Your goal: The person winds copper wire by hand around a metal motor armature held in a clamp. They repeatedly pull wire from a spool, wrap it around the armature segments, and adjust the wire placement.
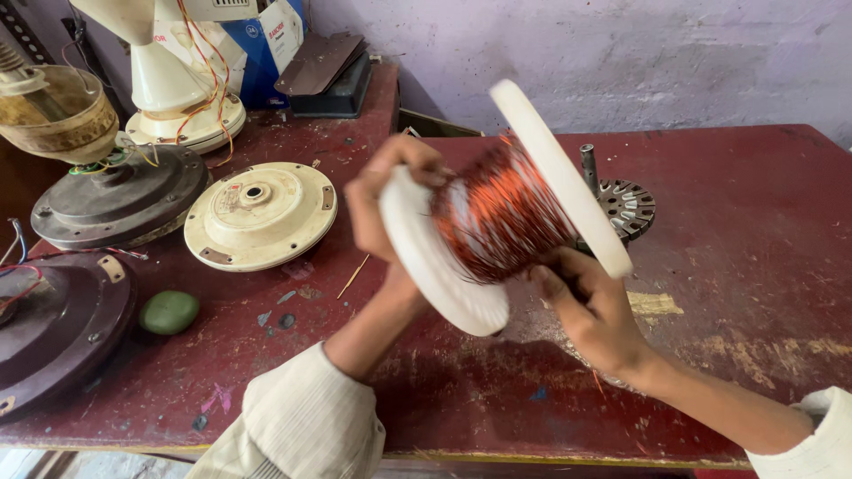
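The worn dark-red wooden worktable (737,231) is viewed closely from a single head-worn camera, angled downward and forward.

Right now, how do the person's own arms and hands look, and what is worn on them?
Both hands, left hand and right hand, are bare: no gloves, rings or watch show. Each arm wears a cream ribbed sleeve, left sleeve and right sleeve, pushed up, leaving the forearms uncovered.
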